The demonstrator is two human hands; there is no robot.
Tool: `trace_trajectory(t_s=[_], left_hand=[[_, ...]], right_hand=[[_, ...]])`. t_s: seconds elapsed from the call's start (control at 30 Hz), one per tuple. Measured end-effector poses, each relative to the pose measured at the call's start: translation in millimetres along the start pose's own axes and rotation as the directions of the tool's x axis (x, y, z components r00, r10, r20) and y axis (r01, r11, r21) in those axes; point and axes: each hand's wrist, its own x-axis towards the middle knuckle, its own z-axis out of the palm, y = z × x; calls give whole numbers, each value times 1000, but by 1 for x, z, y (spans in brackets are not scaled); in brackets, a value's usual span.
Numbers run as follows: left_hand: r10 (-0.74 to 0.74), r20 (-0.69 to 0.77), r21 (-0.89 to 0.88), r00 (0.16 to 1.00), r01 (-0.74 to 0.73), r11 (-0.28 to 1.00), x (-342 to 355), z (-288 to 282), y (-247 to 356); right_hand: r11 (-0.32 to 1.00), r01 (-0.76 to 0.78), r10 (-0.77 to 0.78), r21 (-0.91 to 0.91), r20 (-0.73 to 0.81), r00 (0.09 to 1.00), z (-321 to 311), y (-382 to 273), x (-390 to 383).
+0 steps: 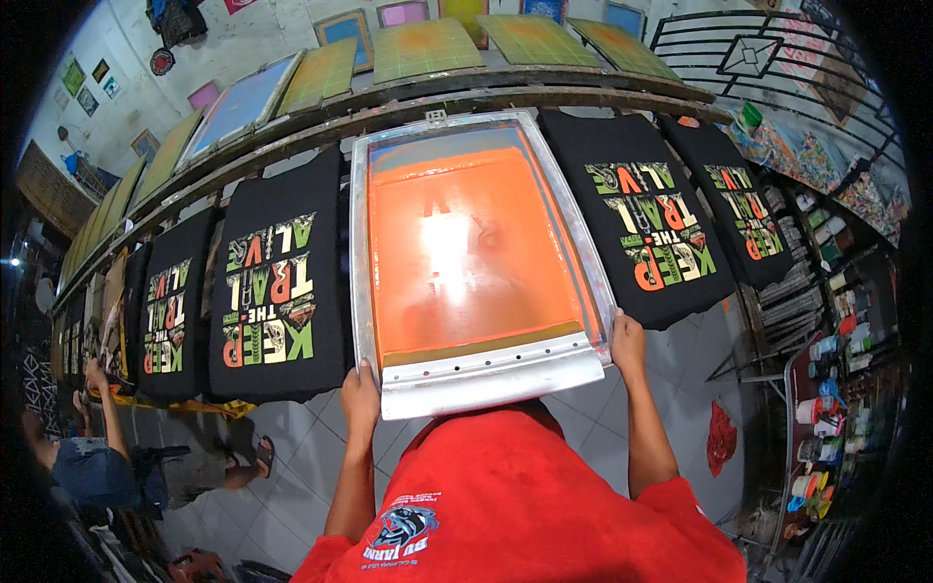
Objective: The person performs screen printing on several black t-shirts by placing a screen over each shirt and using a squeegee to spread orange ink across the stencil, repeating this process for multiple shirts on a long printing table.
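Note:
A screen printing frame with a pale metal rim and an orange-inked mesh is before me, a bright glare on its middle. Across its near end is a broad silver metal bar with a row of several dark holes. My left hand is closed on the frame's near left corner. At the near right corner my right hand grips the side, thumb up along the edge. What lies beneath the frame is hidden.
Black T-shirts with colourful printed lettering lie on boards at both sides. Behind run long wooden rails with leaning green-yellow panels. Ink tubs crowd a rack at right. Another person stands at far left. A red rag-like thing lies on the tiles.

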Motion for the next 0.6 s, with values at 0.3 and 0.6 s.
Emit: trace_trajectory(t_s=[0.3,0.6], left_hand=[[-3,2,-5,1000,3,1000,2,4,6],[-12,-26,-48,1000,11,999,10,29,-22]], right_hand=[[999,-40,40,11,0,999,0,-1,0],[995,-92,92,28,-17,996,25,20,7]])
